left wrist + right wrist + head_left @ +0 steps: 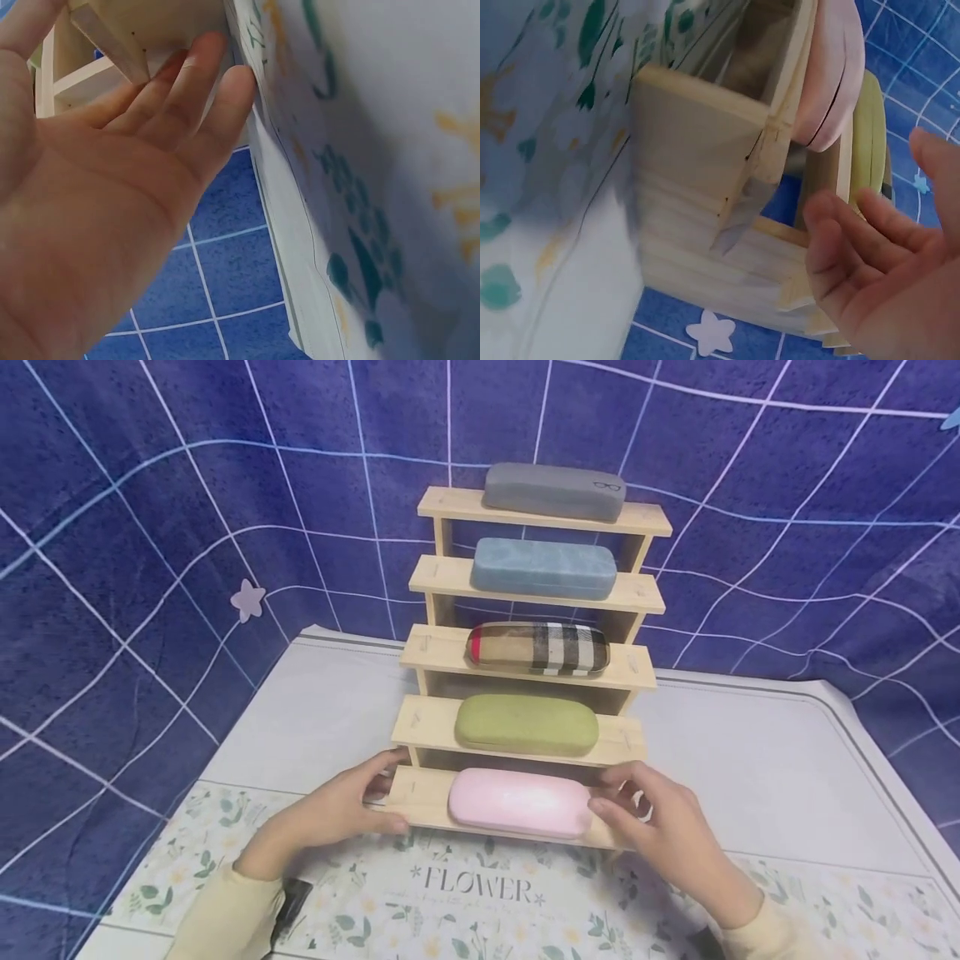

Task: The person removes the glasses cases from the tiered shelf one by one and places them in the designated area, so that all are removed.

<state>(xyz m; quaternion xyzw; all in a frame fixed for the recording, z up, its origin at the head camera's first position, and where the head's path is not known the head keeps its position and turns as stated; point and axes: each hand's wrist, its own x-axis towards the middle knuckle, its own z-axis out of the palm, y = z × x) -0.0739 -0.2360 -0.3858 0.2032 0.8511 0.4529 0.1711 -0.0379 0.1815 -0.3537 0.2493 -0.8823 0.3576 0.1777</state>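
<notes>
A stepped wooden rack (416,727) carries one glasses case per step. Lowest lies a pink glasses case (517,802), then a green one (525,724), a plaid one (538,648), a blue one (543,568) and a grey one (555,492) on top. My left hand (337,806) is around the left end of the bottom step, thumb toward the front; in the left wrist view its fingers extend beside the wood. My right hand (663,818) hovers by the bottom step's right end, close to the pink case. Its fingers are loosely bent with nothing between them in the right wrist view.
The rack stands on a white table (772,768) with a floral mat (360,902) lettered FLOWER along its front. Behind hangs a blue grid-patterned cloth (315,485) with a star (247,601) on it.
</notes>
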